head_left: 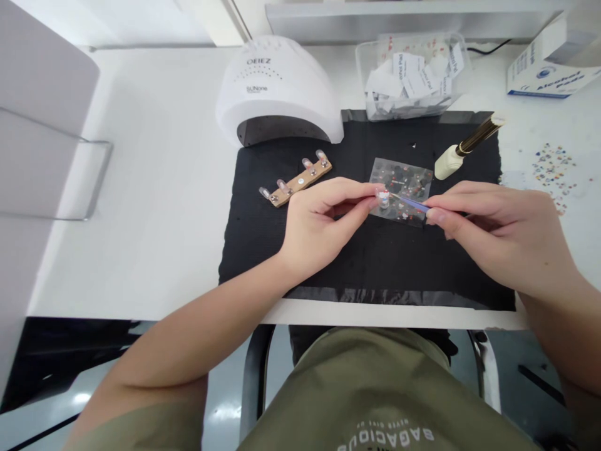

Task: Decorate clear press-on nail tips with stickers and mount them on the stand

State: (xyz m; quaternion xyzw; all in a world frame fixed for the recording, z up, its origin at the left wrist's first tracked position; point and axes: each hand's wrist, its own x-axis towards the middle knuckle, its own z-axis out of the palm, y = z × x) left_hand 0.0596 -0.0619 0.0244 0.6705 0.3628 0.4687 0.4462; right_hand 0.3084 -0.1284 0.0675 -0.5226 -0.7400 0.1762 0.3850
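My left hand (pixel 323 216) is closed in a pinch on a small clear false nail tip (pixel 384 198), held just above the black mat (pixel 361 263). My right hand (pixel 502 232) is closed on a thin blue-handled tool (pixel 412 204) whose tip touches the nail tip. Both hands meet over a clear plastic sheet (pixel 408 175) dotted with tiny red and white decorations. A wooden strip (pixel 297 182) carrying several nail tips lies on the mat, left of my left hand.
A white domed nail lamp (pixel 277 88) stands at the mat's back left. A clear box of paper packets (pixel 413 78) sits behind the mat. A gold-handled brush with a white cap (pixel 464 147), loose rhinestones (pixel 554 169) and a white-blue box (pixel 554 62) lie to the right.
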